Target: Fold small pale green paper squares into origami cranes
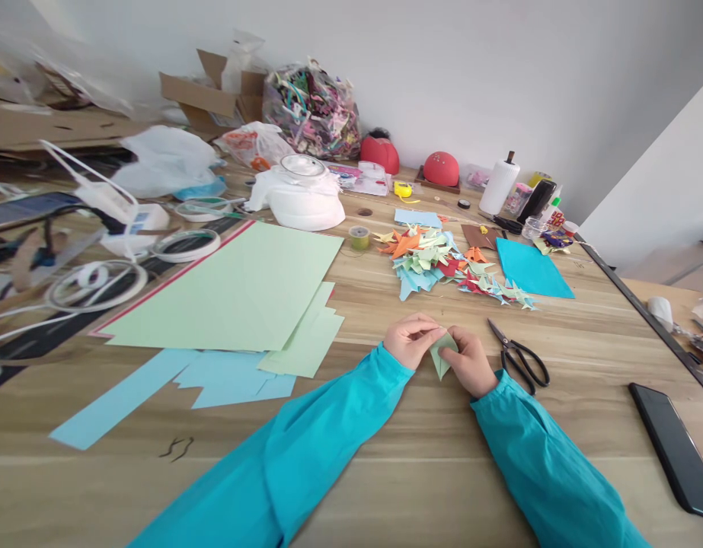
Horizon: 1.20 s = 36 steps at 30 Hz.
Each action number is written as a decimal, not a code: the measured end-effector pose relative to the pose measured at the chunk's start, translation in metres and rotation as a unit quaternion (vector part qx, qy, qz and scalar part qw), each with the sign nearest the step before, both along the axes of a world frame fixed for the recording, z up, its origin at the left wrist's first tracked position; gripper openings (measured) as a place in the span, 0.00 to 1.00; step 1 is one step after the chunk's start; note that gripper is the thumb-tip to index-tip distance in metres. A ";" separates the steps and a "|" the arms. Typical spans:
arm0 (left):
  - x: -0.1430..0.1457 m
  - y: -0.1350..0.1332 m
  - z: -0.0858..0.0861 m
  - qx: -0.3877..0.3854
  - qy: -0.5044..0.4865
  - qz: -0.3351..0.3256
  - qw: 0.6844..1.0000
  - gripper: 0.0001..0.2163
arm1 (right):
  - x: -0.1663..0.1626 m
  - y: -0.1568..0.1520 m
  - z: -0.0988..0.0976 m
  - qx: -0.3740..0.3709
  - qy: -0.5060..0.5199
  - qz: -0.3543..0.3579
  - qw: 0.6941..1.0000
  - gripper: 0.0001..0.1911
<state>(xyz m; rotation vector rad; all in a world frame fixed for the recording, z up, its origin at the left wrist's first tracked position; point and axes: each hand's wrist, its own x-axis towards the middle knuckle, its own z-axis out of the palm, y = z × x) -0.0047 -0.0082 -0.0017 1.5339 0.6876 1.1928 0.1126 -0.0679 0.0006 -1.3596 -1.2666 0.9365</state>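
Observation:
Between my two hands is a small piece of folded light green paper (441,365), creased down its middle and tapering to a point toward me. My left hand (413,339) pinches its upper left edge with the fingertips. Closed on the paper's right side is my right hand (471,361), its thumb lying over the front. Black-handled scissors (519,356) lie just right of my right hand, blades pointing away. Beyond my hands sits a pile of folded paper cranes (423,262) in green, blue, orange and red.
Large green sheets (231,293) and blue paper strips (237,377) lie to the left. A turquoise sheet (534,266) is at the back right, a black phone (674,449) at the right. Cables (97,285), a white bag-like bundle (299,198) and a spool (359,238) stand farther back.

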 end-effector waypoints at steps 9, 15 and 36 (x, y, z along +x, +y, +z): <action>-0.001 -0.003 0.004 -0.015 0.007 0.017 1.000 0.10 | 0.000 0.000 -0.001 -0.004 0.009 -0.002 1.000 0.03; -0.004 -0.004 0.005 -0.041 -0.009 -0.028 0.999 0.11 | 0.003 0.001 -0.002 -0.039 0.093 -0.042 0.994 0.02; 0.005 0.004 -0.006 -0.223 -0.073 0.012 0.972 0.14 | 0.004 0.001 -0.007 0.003 0.209 -0.061 0.976 0.17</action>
